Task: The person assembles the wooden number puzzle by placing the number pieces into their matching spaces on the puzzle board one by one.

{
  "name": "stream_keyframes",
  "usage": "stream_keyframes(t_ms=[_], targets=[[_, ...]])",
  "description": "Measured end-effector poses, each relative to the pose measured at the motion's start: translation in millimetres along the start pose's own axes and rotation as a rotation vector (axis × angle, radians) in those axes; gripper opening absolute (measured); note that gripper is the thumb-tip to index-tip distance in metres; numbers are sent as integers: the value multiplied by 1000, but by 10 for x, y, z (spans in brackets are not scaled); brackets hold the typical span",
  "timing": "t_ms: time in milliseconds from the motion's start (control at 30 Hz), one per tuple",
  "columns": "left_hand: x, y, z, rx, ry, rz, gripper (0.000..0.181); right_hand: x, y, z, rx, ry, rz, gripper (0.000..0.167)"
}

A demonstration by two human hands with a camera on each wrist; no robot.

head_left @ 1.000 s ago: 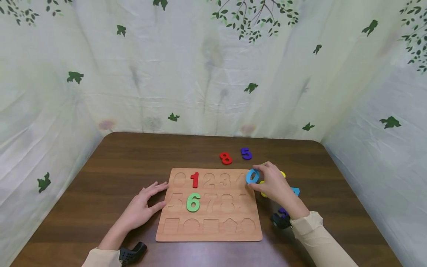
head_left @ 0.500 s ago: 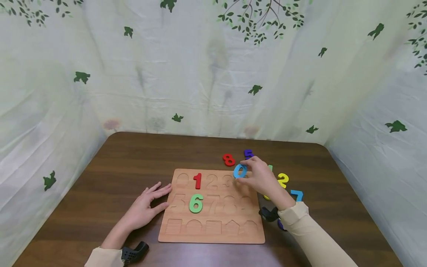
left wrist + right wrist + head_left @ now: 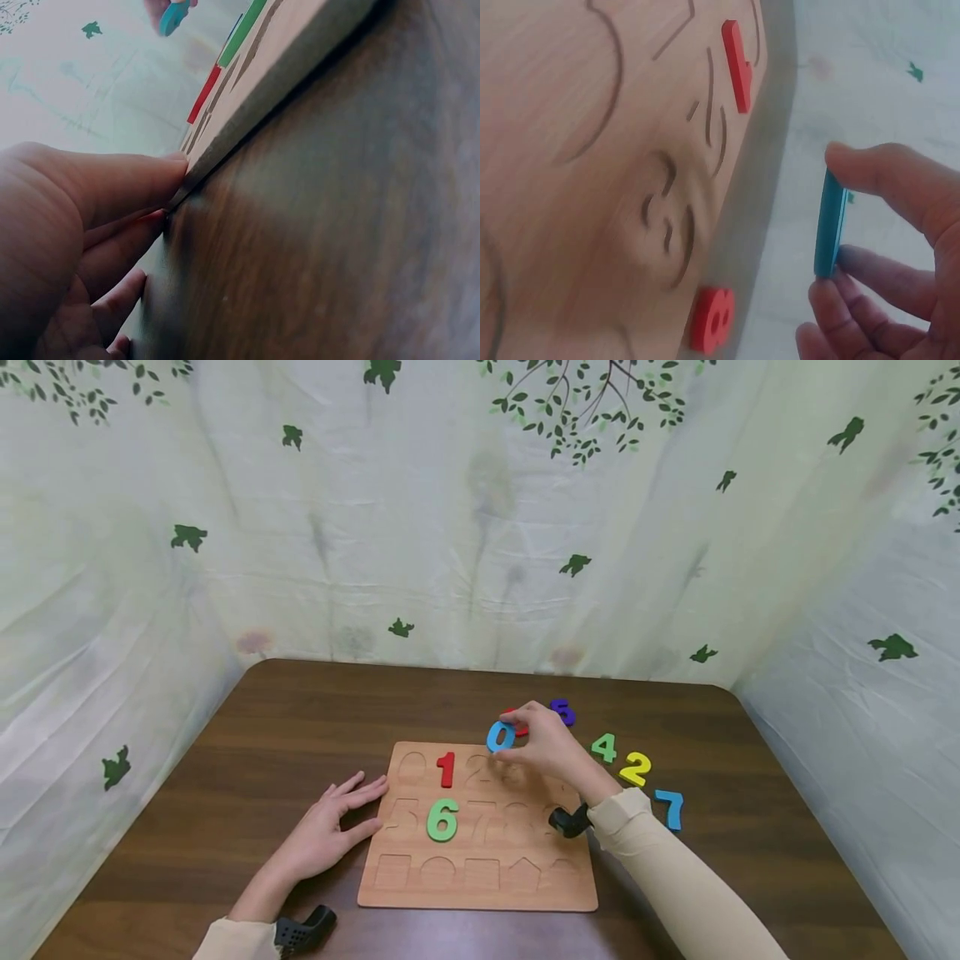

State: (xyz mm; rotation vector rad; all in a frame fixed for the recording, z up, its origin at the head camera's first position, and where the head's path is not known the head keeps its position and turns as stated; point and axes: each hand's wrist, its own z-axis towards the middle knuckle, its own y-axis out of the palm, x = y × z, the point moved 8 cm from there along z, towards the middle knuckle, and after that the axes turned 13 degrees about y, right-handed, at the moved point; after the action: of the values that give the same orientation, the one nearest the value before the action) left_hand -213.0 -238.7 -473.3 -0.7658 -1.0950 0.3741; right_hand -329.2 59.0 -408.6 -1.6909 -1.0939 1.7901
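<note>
My right hand (image 3: pixel 551 747) pinches a light-blue number 0 (image 3: pixel 492 739) between thumb and fingertips, above the back edge of a wooden number puzzle board (image 3: pixel 487 856). In the right wrist view the 0 (image 3: pixel 830 225) is seen edge-on, apart from the board. Fingers of my left hand (image 3: pixel 322 831) are spread, and the thumb and fingertips touch the board's left edge. A red 1 (image 3: pixel 446 770) sits in the top row and a green 6 (image 3: pixel 442 839) in the middle row. The red 8 (image 3: pixel 714 321) lies behind the board, mostly hidden by my right hand in the head view.
On the brown table (image 3: pixel 315 727), a purple 5 (image 3: pixel 562 714) lies behind the board. To its right are a green 4 (image 3: pixel 604 747), a yellow 2 (image 3: pixel 636 768) and a blue 7 (image 3: pixel 669 796). A white patterned curtain (image 3: pixel 450 527) hangs around the table.
My right hand has carried the blue 0 leftward from the board's right side to above its back edge. The left hand has stayed at the board's left edge.
</note>
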Motion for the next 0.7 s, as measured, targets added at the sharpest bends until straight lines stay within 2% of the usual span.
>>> stream_keyframes(t_ms=[267,700], targets=[[-16,14,3,-3,1,6,56,-217,217,181,-55,-48,-8,59],[-32,22,-12,-14,-7,9,58,-503,621,350,-182,-63,32,59]])
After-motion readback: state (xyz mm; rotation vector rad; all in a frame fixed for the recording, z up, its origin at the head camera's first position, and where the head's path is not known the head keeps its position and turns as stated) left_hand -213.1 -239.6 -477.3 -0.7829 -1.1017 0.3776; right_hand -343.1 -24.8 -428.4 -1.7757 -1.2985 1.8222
